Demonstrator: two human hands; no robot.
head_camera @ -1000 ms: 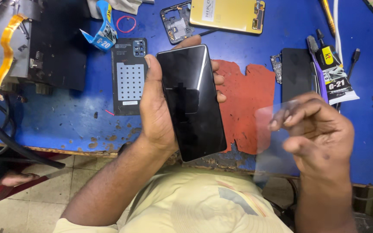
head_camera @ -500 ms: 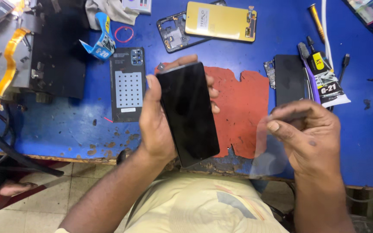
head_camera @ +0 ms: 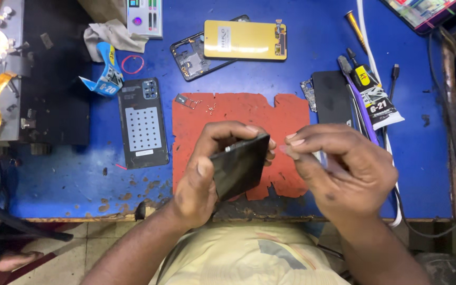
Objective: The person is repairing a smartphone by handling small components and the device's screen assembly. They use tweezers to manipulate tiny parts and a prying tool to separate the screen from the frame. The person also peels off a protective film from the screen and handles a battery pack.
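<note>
Gripping the phone [head_camera: 238, 164] edgewise at frame centre, left hand [head_camera: 199, 179] clamps its sides; right hand [head_camera: 339, 166] pinches thin film [head_camera: 291, 151]. Glass looks slick, fragile; edges seem safest.

Phone repair workshop, worn blue bench [head_camera: 69, 184], opened phone frame [head_camera: 188, 58], glue tube [head_camera: 378, 100], screwdriver [head_camera: 355, 24]

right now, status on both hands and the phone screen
Left hand grips dark phone screen, tilted over red mat. Right hand pinches something thin at its top corner, can't tell what. Nothing between the hands.
</note>
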